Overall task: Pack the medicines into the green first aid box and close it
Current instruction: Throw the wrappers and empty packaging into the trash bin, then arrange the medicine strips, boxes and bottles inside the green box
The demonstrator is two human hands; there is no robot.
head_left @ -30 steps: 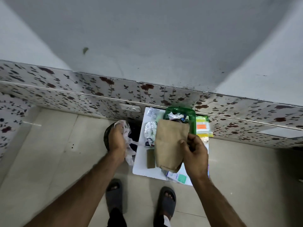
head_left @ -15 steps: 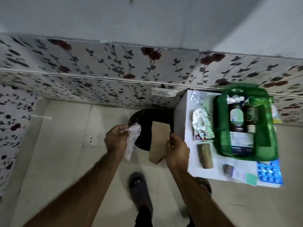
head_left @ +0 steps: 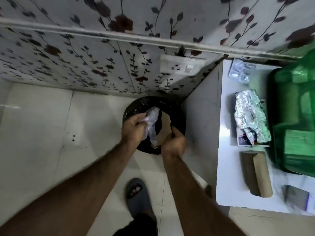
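Observation:
My left hand point(head_left: 133, 129) grips a crumpled clear plastic wrapper point(head_left: 151, 123) and my right hand point(head_left: 173, 142) pinches a flat brown paper bag point(head_left: 164, 127). Both hands hover over the black bin point(head_left: 136, 106) on the floor. The green first aid box point(head_left: 293, 120) stands open on the white table point(head_left: 226, 184) at the right, partly cut off. Beside the box lie a silver foil strip pack point(head_left: 250, 114), a blister pack point(head_left: 241, 71), a brown packet point(head_left: 260, 172) and a dark sachet point(head_left: 294, 198).
The bin stands in the corner between the floral wall point(head_left: 85, 65) and the table's side. A wall socket point(head_left: 180, 66) is just above it. My sandalled foot point(head_left: 136, 195) rests on the pale floor tiles below the bin.
My view has swung left and down, off the table and onto the bin. Both hands carried the plastic wrapper and the paper bag from the table to above the bin's mouth.

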